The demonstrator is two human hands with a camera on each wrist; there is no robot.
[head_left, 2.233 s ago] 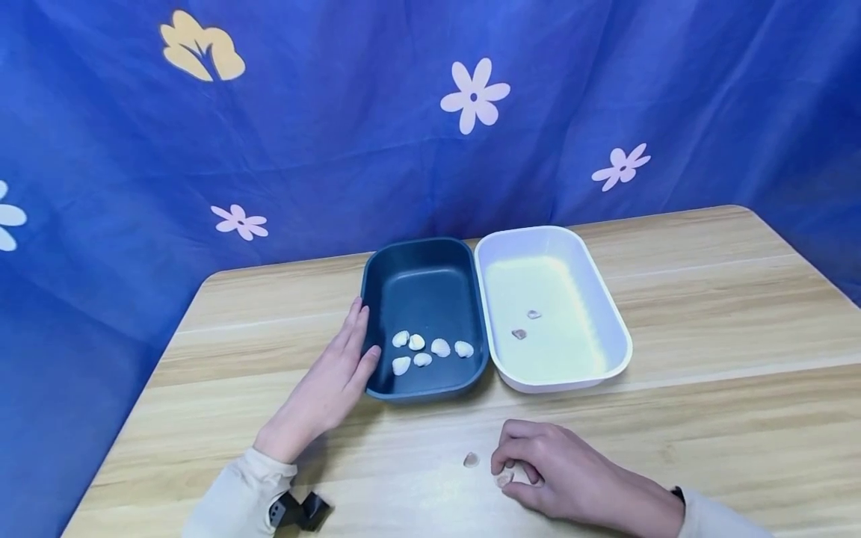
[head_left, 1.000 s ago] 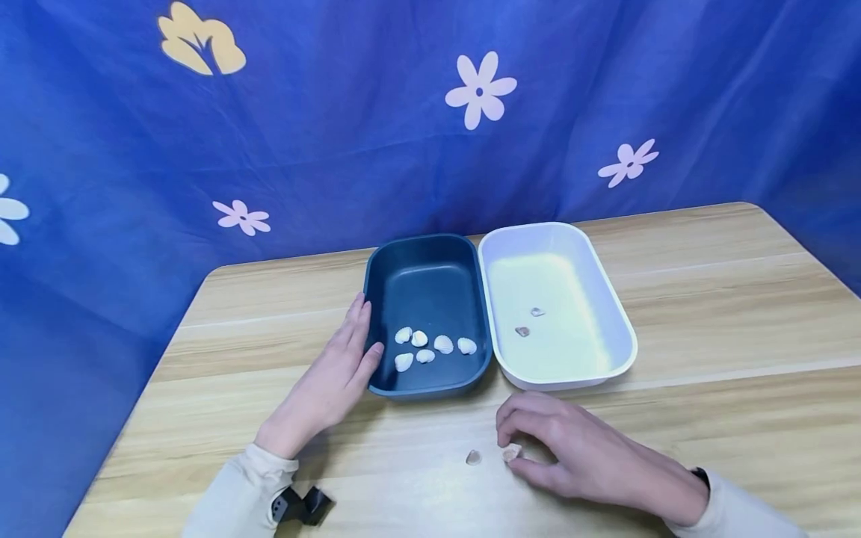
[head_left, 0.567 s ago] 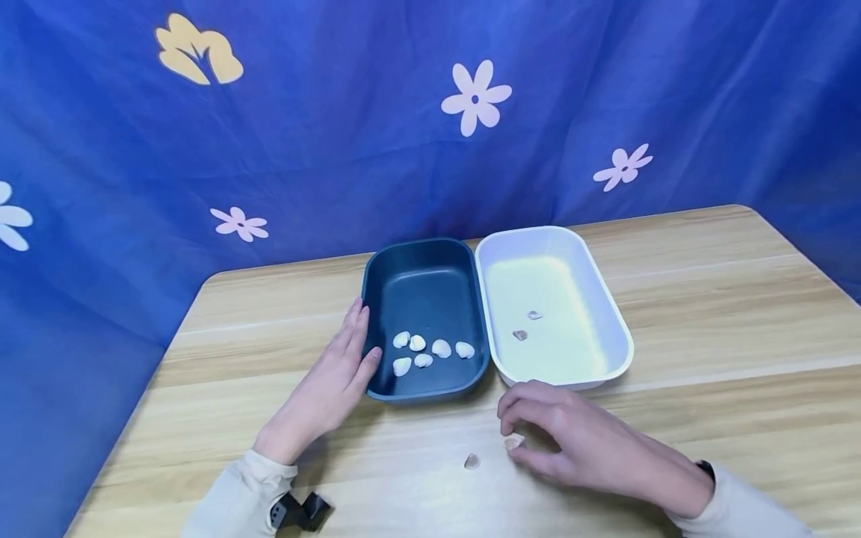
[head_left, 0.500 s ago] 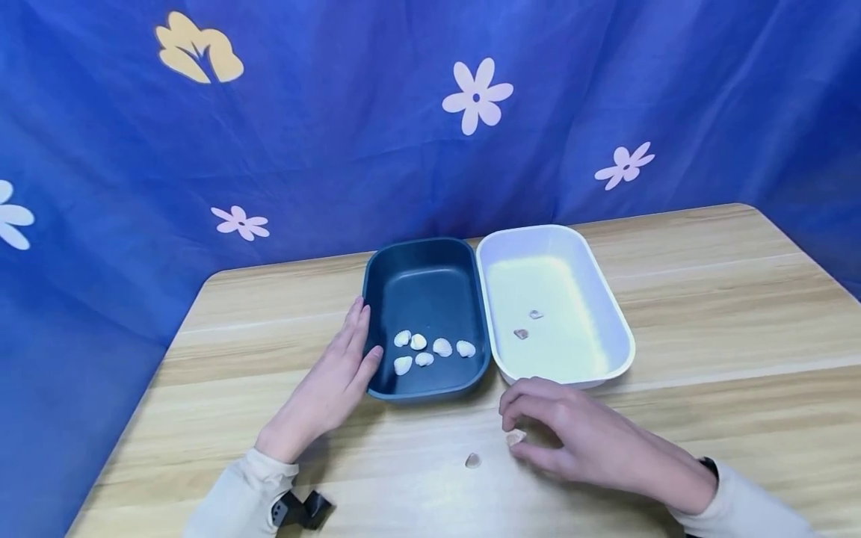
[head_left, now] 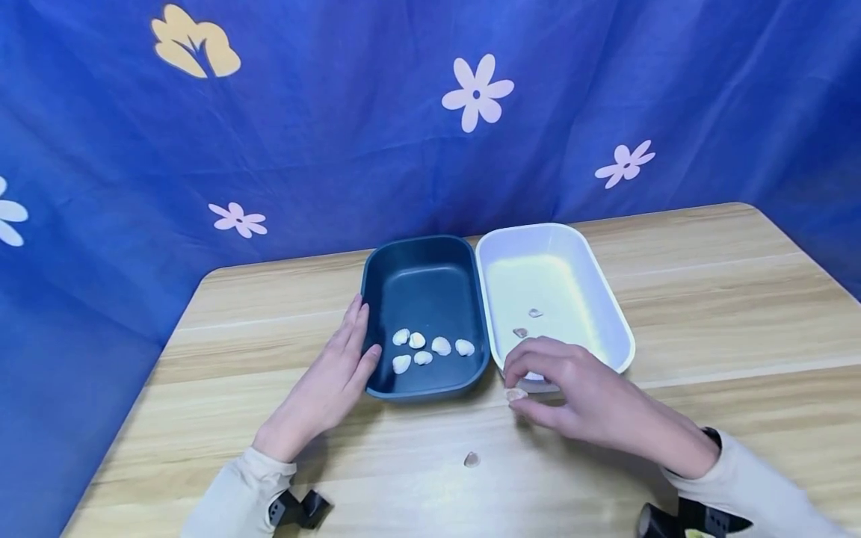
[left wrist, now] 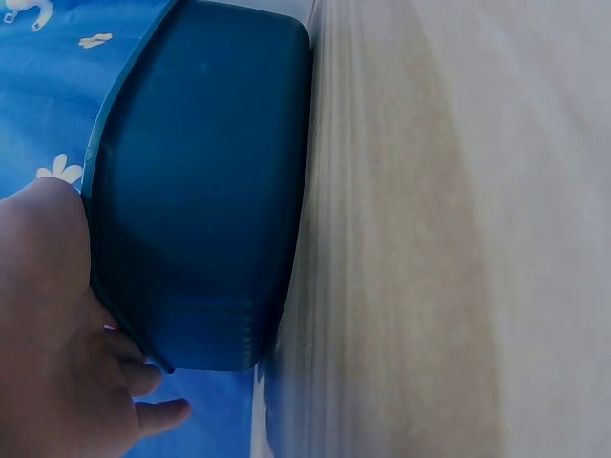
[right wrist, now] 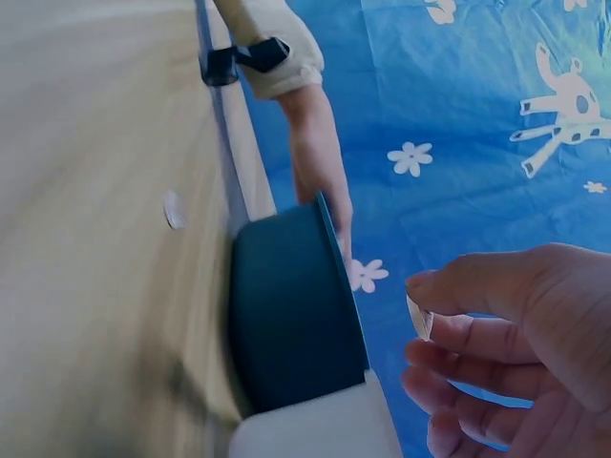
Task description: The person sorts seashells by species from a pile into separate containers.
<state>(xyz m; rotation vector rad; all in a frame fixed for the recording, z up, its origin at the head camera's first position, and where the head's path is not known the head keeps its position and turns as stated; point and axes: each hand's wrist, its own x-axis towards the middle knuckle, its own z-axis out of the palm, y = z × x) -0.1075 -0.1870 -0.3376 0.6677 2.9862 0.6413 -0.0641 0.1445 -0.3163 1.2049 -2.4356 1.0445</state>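
Note:
My right hand pinches a pale brownish seashell between thumb and fingertips, above the near edge of the white tray. The right wrist view also shows that seashell at the thumb tip. With straight fingers, my left hand rests against the left rim of the dark blue tray. Several white ribbed seashells lie in the near half of the blue tray. Two small brownish seashells, one nearer and one farther, lie in the white tray.
One more small brownish seashell lies on the wooden table, in front of the trays. The two trays stand side by side near the table's back edge. Behind them hangs a blue curtain with a flower print.
My right hand has picked the seashell up from the table and carried it forward to the white tray's near edge. The left hand has stayed at the blue tray.

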